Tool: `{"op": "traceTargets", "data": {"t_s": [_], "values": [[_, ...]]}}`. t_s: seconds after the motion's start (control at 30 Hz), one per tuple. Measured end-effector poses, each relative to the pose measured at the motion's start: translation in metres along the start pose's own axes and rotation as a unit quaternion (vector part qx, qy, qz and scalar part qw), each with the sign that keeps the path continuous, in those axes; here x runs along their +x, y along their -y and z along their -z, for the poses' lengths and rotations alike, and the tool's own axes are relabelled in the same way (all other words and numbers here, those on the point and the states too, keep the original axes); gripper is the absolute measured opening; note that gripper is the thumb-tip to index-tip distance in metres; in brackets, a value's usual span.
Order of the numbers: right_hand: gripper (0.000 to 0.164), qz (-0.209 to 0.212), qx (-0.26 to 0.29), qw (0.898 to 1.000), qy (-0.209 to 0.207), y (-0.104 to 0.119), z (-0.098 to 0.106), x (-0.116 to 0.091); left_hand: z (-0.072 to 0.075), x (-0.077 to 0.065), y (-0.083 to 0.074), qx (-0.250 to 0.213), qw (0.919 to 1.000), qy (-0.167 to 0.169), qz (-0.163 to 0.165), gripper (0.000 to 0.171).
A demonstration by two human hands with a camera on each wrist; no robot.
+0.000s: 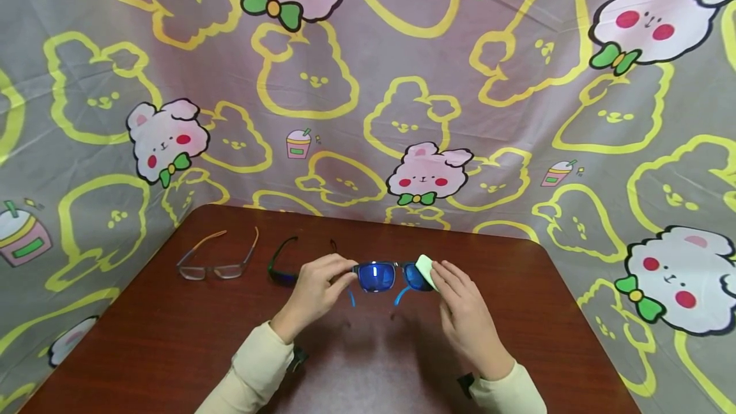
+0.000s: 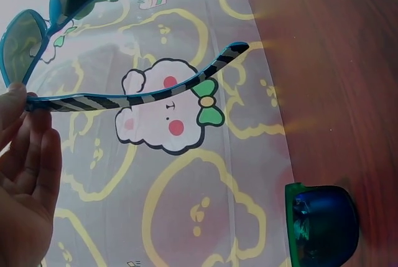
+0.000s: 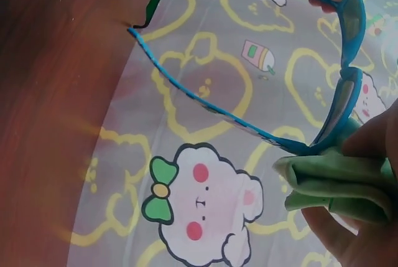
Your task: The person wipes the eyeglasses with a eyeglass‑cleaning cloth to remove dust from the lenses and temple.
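Observation:
A pair of blue-framed sunglasses (image 1: 376, 276) with mirrored blue lenses is held up above the table, temples unfolded. My left hand (image 1: 315, 289) pinches it at the left hinge corner. One temple has black-and-white stripes, as the left wrist view shows of the sunglasses (image 2: 155, 99). My right hand (image 1: 467, 312) grips a folded pale green cloth (image 1: 424, 267), which lies over the outer part of the right lens. In the right wrist view the cloth (image 3: 339, 183) is bunched between thumb and fingers, right at the frame's corner.
Clear eyeglasses (image 1: 228, 271) stand at the left of the brown table (image 1: 144, 337), temples open. Dark green sunglasses (image 1: 282, 276) with blue-green lenses sit between them and my left hand, partly hidden by it. A cartoon-printed cloth backdrop (image 1: 356, 101) rises behind the table and at both sides.

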State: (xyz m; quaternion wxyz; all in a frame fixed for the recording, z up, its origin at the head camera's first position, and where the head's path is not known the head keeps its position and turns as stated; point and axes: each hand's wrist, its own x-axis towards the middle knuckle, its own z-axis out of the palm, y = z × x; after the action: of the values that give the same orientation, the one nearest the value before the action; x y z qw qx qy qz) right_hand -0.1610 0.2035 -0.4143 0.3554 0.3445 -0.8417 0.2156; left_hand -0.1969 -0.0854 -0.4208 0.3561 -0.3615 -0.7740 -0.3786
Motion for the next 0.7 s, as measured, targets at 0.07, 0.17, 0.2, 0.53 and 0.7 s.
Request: {"op": "traceTargets", "data": {"t_s": [0.07, 0.17, 0.2, 0.53, 0.7], "values": [[0.039, 0.019, -0.011, 1.0, 0.004, 0.0, 0.0, 0.001, 0.0, 0.001, -0.001, -0.001, 1.0, -0.007, -0.004, 0.018], [0.047, 0.037, -0.019, 0.999, 0.005, 0.002, -0.001, 0.002, -0.001, 0.002, -0.002, -0.003, 0.9998, -0.015, -0.015, 0.018], [0.047, 0.041, -0.019, 0.999, 0.005, 0.003, -0.001, 0.002, -0.001, 0.002, -0.002, -0.004, 0.9997, -0.018, -0.018, 0.018], [0.046, 0.069, -0.013, 0.998, -0.004, 0.012, -0.004, 0.009, -0.007, 0.004, -0.005, -0.006, 0.9992, -0.03, -0.025, 0.017], [0.047, 0.076, -0.017, 0.997, 0.008, 0.016, -0.005, 0.011, -0.008, 0.004, -0.007, -0.004, 0.9991, -0.031, -0.03, 0.017]]}}
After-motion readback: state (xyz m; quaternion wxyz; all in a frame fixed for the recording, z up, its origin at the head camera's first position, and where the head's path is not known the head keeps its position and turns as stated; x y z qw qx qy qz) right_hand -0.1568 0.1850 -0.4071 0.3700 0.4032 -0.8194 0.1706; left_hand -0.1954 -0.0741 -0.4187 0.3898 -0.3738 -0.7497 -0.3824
